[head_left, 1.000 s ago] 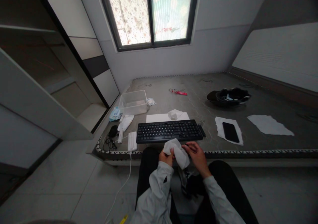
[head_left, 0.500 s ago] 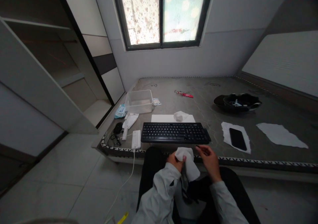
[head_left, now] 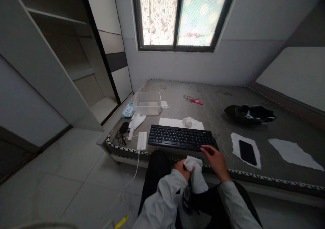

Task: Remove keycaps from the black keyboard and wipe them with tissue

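Observation:
My left hand (head_left: pixel 184 169) is closed around a crumpled white tissue (head_left: pixel 198 180) above my lap; part of the tissue hangs down over my leg. Just right of it, my right hand (head_left: pixel 214 159) has thumb and forefinger pinched together at the lower right edge of a black keyboard (head_left: pixel 180 137). Whatever sits between those fingertips is too small to name. The keyboard lies flat near the front edge of the bed-like surface. Behind it are a white sheet (head_left: pixel 170 122) and a second crumpled tissue (head_left: pixel 190 122).
At left stand a clear plastic box (head_left: pixel 147 103), a wipes packet (head_left: pixel 128 110), a black mouse (head_left: pixel 124 127) and a white power strip (head_left: pixel 142 141) with its cord. At right lie a phone (head_left: pixel 247 152) on a tissue, a flat tissue (head_left: pixel 294 152) and a black cap (head_left: pixel 250 115).
My right hand has moved forward from below the keyboard to its lower right edge. The left hand keeps hold of the tissue. The whole view has shifted and tilted slightly.

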The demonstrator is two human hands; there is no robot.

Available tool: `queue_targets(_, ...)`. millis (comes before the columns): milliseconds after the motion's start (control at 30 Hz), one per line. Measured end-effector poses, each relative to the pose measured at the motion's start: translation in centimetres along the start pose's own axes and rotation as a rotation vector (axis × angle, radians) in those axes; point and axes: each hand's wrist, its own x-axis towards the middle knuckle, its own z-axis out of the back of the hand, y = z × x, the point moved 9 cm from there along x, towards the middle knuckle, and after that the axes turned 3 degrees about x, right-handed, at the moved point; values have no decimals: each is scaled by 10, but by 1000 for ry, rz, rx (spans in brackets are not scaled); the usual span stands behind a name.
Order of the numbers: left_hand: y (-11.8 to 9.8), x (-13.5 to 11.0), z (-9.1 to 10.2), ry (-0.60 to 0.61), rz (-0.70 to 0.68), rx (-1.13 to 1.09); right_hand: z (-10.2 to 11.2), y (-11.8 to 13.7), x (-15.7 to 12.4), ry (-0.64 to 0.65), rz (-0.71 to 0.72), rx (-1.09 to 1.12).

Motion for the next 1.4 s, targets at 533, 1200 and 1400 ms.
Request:
queue_targets(533,10,0,12,-68,-22,-36,-30,-5,56,180,46,-158)
queue_targets(1200,7,0,13,-52,-16,11,-44,-11,60,374,-86,-201)
queue_targets(1400,4,-1,13,-53,-24,-9,-46,-18,68,404,-107,-230)
